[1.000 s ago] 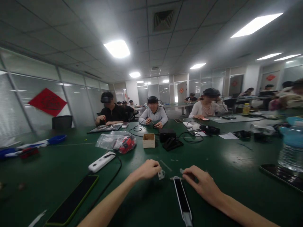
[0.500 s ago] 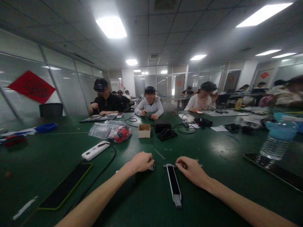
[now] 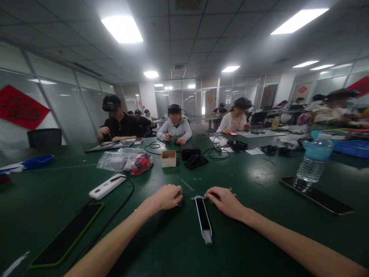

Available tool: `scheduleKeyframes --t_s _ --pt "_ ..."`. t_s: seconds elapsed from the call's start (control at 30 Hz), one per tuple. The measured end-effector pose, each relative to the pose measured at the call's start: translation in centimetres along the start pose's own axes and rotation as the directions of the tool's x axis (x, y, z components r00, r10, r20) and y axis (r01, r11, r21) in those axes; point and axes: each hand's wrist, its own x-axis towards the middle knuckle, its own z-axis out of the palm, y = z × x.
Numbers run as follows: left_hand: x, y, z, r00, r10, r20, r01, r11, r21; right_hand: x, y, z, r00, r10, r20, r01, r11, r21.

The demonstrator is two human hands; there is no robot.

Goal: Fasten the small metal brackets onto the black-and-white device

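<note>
My left hand (image 3: pixel 168 195) is closed, its fingers curled around a small pale bracket (image 3: pixel 179 203) that mostly hides beneath them. To its right lies a slim device (image 3: pixel 203 216) with a long black face and white edges, a thin silvery crosspiece (image 3: pixel 194 198) at its far end. My right hand (image 3: pixel 226 200) is pinched at the right tip of that crosspiece; what sits between its fingertips is too small to tell. Just beyond the right hand's knuckles are small clear bits (image 3: pixel 232 191) on the green table (image 3: pixel 161 246).
A green-edged phone (image 3: pixel 69 234), a white power strip (image 3: pixel 106 187) and its cable lie left. Ahead are a bag with red parts (image 3: pixel 127 161), a small box (image 3: pixel 168 159) and a black stand (image 3: pixel 196 161). A bottle (image 3: pixel 314 159) stands by a dark phone (image 3: pixel 315 195). People sit opposite.
Both hands have come down to the table beside the slim device. My right fingertips moved to the end of its crosspiece. The camera view has turned slightly right.
</note>
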Motion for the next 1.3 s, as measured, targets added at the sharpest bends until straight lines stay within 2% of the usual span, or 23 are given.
scheduleKeyframes --t_s 0.23,0.5,0.73,0.97,1.1,1.3 --pt "-0.2 0.5 -0.3 0.996 0.087 0.029 -0.083 0.989 -0.12 -0.1 -0.1 -0.3 1.0 -0.019 0.023 0.019 1.0 0.012" --pt "0.5 1.4 1.3 0.999 0.033 -0.027 -0.04 0.956 -0.291 0.0 -0.7 -0.4 0.998 -0.054 0.026 0.052 0.998 0.042" --pt "0.3 1.6 1.3 0.996 0.041 -0.074 -0.065 0.926 -0.371 0.0 -0.5 -0.4 0.999 -0.018 0.039 0.016 0.998 0.066" --pt "0.1 1.9 1.0 0.997 0.046 -0.067 -0.067 0.931 -0.358 0.1 -0.4 -0.3 0.999 0.001 0.04 -0.003 0.998 0.058" --pt "0.4 1.5 1.6 0.989 0.071 -0.126 -0.105 0.952 -0.287 0.2 -0.2 0.0 0.999 0.009 0.032 -0.011 0.998 0.066" --pt "0.6 0.7 2.4 0.979 0.094 -0.18 -0.147 0.938 -0.312 0.2 -0.4 -0.1 1.0 0.023 0.016 -0.024 0.997 0.076"
